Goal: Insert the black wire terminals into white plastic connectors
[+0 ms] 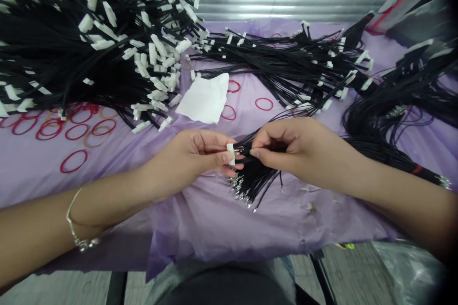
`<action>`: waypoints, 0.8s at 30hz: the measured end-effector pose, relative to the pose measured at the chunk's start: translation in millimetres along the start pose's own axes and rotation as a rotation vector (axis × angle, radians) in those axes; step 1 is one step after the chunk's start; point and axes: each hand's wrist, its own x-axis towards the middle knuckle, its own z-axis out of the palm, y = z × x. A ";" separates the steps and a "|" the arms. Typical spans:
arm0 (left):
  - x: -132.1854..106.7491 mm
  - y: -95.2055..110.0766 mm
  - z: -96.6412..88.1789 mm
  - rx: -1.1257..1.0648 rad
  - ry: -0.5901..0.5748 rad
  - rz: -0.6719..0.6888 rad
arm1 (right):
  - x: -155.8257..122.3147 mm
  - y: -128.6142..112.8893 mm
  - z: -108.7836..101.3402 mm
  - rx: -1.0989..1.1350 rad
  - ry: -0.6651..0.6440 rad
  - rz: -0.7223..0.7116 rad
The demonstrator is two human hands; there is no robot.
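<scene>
My left hand (195, 152) pinches a small white plastic connector (231, 151) between thumb and fingers. Just to its right, my right hand (289, 145) is closed on a thin black wire, its tip held against the connector. Under both hands lies a bundle of black wires with metal terminals (246, 186), its bare ends fanned toward me. The bundle runs off to the right under my right forearm, bound by a red band (416, 169).
A big heap of finished black wires with white connectors (89, 43) fills the far left. A flatter spread of them (286, 62) lies at the back centre. Red rubber bands (77, 128), a white paper (205, 97) and a purple plastic sheet (200, 219) cover the table.
</scene>
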 end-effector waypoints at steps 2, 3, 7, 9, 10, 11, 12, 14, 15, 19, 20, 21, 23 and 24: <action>0.1 -0.9 -0.4 -0.010 0.007 -0.001 | -0.3 -0.7 0.4 0.029 0.018 0.006; 0.2 -1.2 -0.7 -0.016 0.009 -0.003 | -0.5 -1.1 0.6 0.037 0.026 0.007; -0.1 -0.7 -1.4 -0.012 -0.007 0.000 | -2.0 -1.3 1.2 0.046 0.059 -0.002; -0.4 0.2 -1.3 0.002 -0.018 0.003 | -2.6 -0.9 1.5 0.060 0.076 -0.013; -0.5 0.5 -1.1 0.007 -0.019 0.004 | -2.7 -0.7 1.6 0.067 0.082 -0.015; -0.6 0.6 -1.0 0.012 -0.014 0.003 | -2.8 -0.8 1.8 0.072 0.086 -0.014; -0.7 0.5 -0.9 0.018 -0.007 0.001 | -2.9 -1.0 1.9 0.073 0.085 -0.009; -0.6 -0.2 -1.0 0.027 0.003 0.007 | -2.9 -2.1 2.1 0.071 0.076 0.003; -0.4 -0.8 -1.2 0.031 0.006 0.015 | -3.0 -3.0 2.1 0.070 0.070 0.008; 1.0 -2.8 -2.1 0.043 0.009 0.034 | -3.9 -6.2 1.8 0.066 0.044 0.015; 1.2 -2.9 -2.1 0.040 0.010 0.030 | -4.2 -6.6 1.6 0.064 0.038 0.015; 1.4 -2.8 -1.9 0.033 0.010 0.026 | -4.4 -6.7 1.4 0.062 0.035 0.014; 1.4 -2.0 -1.4 0.016 0.011 0.016 | -4.5 -6.4 0.9 0.056 0.028 0.013; 1.3 -1.5 -1.1 0.012 0.011 0.012 | -4.4 -6.0 0.6 0.054 0.026 0.013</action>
